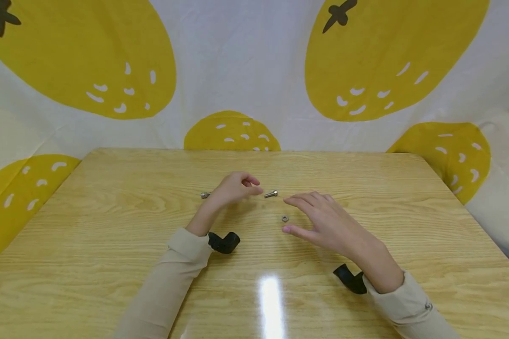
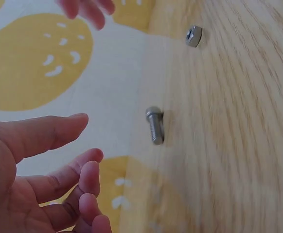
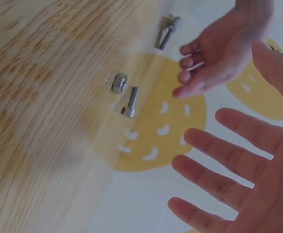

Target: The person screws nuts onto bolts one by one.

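A silver socket-head bolt (image 1: 271,194) lies on the wooden table between the two hands. A little nearer the person is a hex nut (image 1: 284,218), in front of the right hand's thumb and fingers. My left hand (image 1: 237,187) hovers just left of the bolt with bent fingers, thumb apart from them, holding nothing. Spread and empty, my right hand (image 1: 326,221) is to the right of bolt and nut; the right wrist view shows its straight fingers (image 3: 214,174). A second bolt (image 1: 205,195) lies left of the left hand, partly hidden by it in the head view.
The wooden table (image 1: 110,263) runs back to a white cloth (image 1: 237,61) with yellow fruit prints. A black curved piece (image 1: 225,243) sits by the left cuff, and a similar black piece (image 1: 349,279) by the right cuff. Light glares on the table's near part.
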